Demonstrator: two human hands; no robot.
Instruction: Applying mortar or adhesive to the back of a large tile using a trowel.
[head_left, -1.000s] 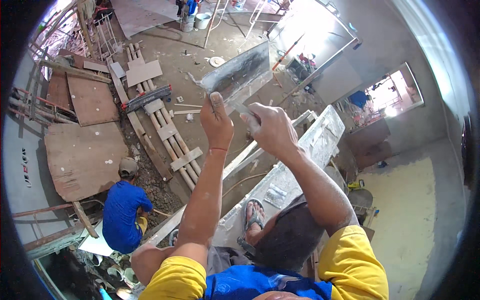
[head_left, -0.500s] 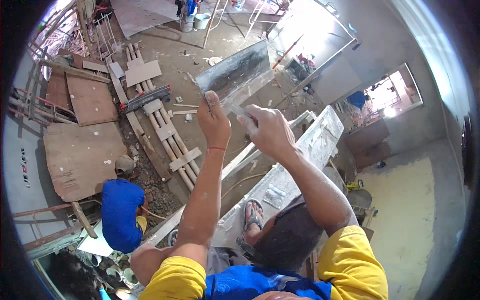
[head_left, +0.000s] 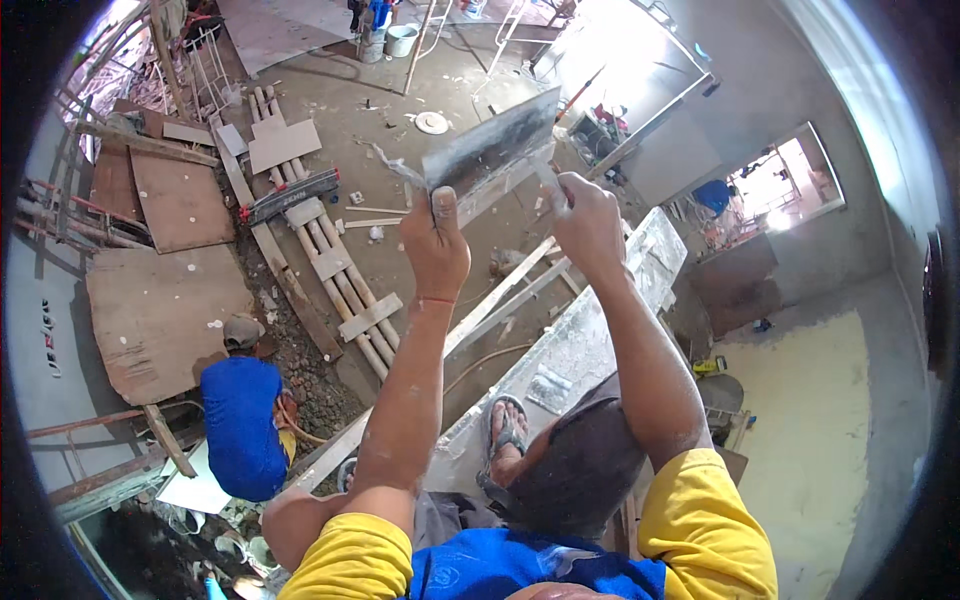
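Observation:
My left hand (head_left: 436, 245) grips the near left corner of a long metal mud pan (head_left: 490, 145), its thumb pressed on the rim. The pan is raised in front of me and tilted, with grey smears on its inner face. My right hand (head_left: 592, 222) is closed round a putty knife (head_left: 549, 182), mostly hidden by the fingers. Its pale blade reaches the pan's right end; whether it touches, I cannot tell. Whitish dust coats both hands.
I am on a plaster-splashed plank (head_left: 590, 350), one sandalled foot (head_left: 507, 430) on it. A co-worker in blue (head_left: 240, 420) crouches below left beside rubble. Bamboo poles (head_left: 330, 260), plywood sheets (head_left: 165, 310), a white bucket (head_left: 402, 40) and ladder legs (head_left: 425, 50) stand or lie beyond.
My right hand with the putty knife has moved right along the pan to its right end. The pan has shifted slightly right and turned, showing less of its inside.

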